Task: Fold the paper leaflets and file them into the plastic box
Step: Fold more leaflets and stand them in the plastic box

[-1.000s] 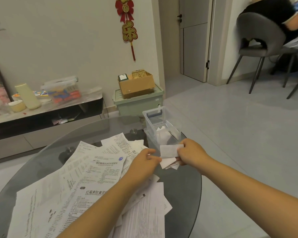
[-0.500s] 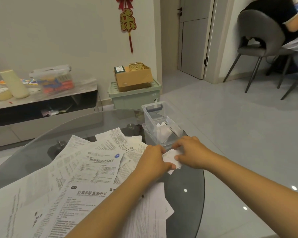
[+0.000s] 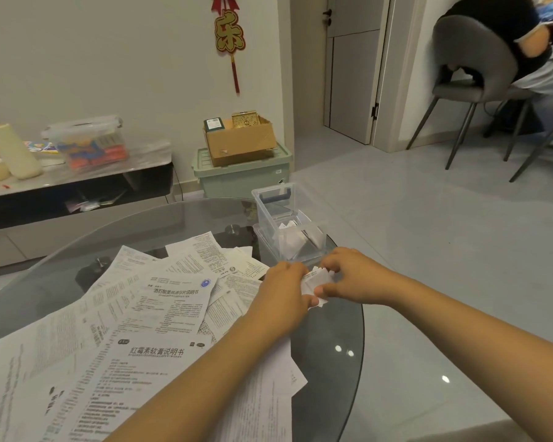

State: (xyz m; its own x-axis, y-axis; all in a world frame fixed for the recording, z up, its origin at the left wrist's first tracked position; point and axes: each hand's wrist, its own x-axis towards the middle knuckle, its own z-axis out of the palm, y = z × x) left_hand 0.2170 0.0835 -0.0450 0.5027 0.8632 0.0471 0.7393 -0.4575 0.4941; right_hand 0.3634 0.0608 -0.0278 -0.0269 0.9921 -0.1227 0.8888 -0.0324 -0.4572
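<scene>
Fingers of both hands curl onto one small folded leaflet (image 3: 317,280), low over the round glass table (image 3: 329,327). Left hand (image 3: 283,298) grips its left edge, knuckles up, fingertips hidden under the paper. Right hand (image 3: 353,277) pinches the right side: thumb along the near edge, other fingers arched over the far edge. Leaflet is white with small print at one corner; several stacked folded edges show between the hands.

Clear plastic box (image 3: 286,228) stands just beyond the hands, near the table's far right edge. Lid open, tilted back, with a dark blue handle. A few folded white papers sit inside, leaning against the walls.

Pile of unfolded leaflets (image 3: 147,327) lies left of the hands, overlapping, printed with Chinese text, spreading to the near-left frame edge and under the left forearm.

Beyond the table: green storage bin (image 3: 241,173) on the floor by the wall, open cardboard box (image 3: 241,141) on top of it. Low cabinet (image 3: 77,186) at left carries a clear lidded container and cream-coloured items. Red and gold ornament (image 3: 229,36) hangs on the wall. Grey chair (image 3: 473,62) at upper right, a person seated in it, mostly out of frame.
</scene>
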